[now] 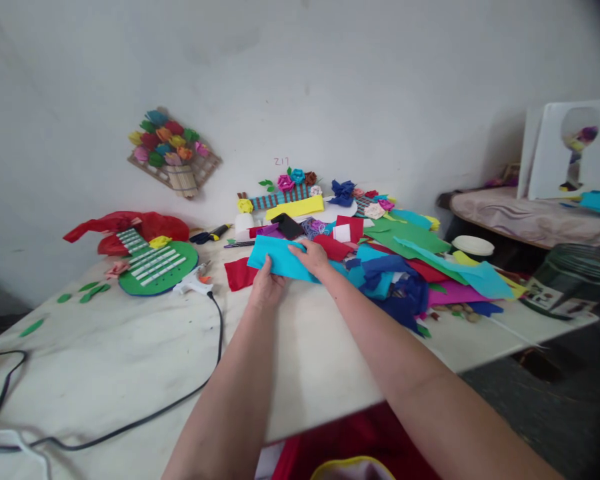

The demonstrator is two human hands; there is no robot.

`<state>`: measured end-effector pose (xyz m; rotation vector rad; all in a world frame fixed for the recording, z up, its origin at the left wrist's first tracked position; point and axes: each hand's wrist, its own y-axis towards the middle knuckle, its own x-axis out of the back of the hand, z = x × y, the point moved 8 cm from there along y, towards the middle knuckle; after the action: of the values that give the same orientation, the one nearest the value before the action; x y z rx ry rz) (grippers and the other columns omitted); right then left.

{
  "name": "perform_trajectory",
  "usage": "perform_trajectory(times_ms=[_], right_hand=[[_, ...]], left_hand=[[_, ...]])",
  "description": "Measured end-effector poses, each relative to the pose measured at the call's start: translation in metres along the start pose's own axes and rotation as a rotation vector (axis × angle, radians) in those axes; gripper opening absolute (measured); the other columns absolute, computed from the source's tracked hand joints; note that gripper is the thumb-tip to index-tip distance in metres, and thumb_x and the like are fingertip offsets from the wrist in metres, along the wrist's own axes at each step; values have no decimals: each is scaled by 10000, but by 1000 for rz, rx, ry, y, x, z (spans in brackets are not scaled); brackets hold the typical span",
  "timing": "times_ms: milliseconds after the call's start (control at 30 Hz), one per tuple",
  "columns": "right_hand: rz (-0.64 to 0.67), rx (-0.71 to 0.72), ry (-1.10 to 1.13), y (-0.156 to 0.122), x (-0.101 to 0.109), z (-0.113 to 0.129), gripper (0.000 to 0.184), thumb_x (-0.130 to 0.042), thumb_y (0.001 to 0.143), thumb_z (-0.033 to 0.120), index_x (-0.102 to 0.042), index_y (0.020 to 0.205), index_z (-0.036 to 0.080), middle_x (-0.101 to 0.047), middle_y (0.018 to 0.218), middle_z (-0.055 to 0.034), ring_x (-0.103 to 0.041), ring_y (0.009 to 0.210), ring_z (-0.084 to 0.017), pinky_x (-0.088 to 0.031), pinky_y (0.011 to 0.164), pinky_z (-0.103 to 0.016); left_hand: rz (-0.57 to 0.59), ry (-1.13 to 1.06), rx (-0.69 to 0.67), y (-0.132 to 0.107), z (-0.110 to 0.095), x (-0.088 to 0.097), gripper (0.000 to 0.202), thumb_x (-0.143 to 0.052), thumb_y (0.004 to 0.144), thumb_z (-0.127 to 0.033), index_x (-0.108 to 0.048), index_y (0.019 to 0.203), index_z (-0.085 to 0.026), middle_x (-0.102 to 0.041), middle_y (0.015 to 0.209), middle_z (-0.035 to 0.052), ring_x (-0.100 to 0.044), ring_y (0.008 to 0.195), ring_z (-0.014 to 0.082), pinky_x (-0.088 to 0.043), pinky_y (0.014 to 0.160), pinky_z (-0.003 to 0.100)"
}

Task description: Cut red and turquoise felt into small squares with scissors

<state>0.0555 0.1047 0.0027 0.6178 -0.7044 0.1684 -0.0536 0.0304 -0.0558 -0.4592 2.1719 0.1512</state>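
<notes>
Step in hand: handling a turquoise rectangular paper sheet (276,259) mid-table. Left hand (266,288) pinches its near edge, apparently closed on it. Right hand (311,257) rests flat on top, fingers spread. The multicoloured paper heap (410,267) at 3 o'clock overlaps the sheet; freeing it calls for a pull toward 9 o'clock.

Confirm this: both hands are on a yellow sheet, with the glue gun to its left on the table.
Wrong colour: the sheet is turquoise, not yellow. The head view shows the left hand and right hand on it, the glue gun to its left on the table.
</notes>
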Motion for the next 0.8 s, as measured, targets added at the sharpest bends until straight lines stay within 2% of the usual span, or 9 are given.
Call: perform_trajectory(times_ms=[133,333,500,633,800], right_hand=[[-28,5,72,1,0,-7,327,-554,745,515,-579,734,188,-530,654,23,-447,624,-124,-294,572,-220],[12,8,157,0,-6,-12,365,-556,718,540,-538,672,178,-476,616,41,-417,608,-112,-273,555,-220],[31,21,206,-3,-8,-10,341,-520,759,518,-586,727,186,-557,687,24,-506,692,-139,-331,604,-229],[78,46,137,-4,-9,-2,303,-504,793,472,-634,817,199,-636,792,-6,-560,768,-169,-376,664,-254],[146,135,9,-3,-15,25,326,-524,784,480,-639,939,218,-660,927,-39,-565,828,-190,-373,695,-269]], left_hand=[[-48,52,-21,0,-8,6,253,-547,836,-260,-588,1056,-141,-665,1043,120,-628,970,230,-523,826,369],[-168,218,-128,11,-39,29,212,-650,732,-289,-617,878,-139,-672,808,73,-646,765,198,-542,691,320],[-88,480,-156,17,-53,32,308,-753,585,-320,-611,777,-125,-616,656,28,-622,703,192,-526,656,331],[-9,527,-167,14,-55,35,446,-783,507,-427,-615,792,-127,-618,677,23,-597,668,173,-515,634,325],[3,554,-159,12,-52,46,466,-784,497,-461,-606,788,-144,-613,678,8,-579,643,151,-496,619,297]])
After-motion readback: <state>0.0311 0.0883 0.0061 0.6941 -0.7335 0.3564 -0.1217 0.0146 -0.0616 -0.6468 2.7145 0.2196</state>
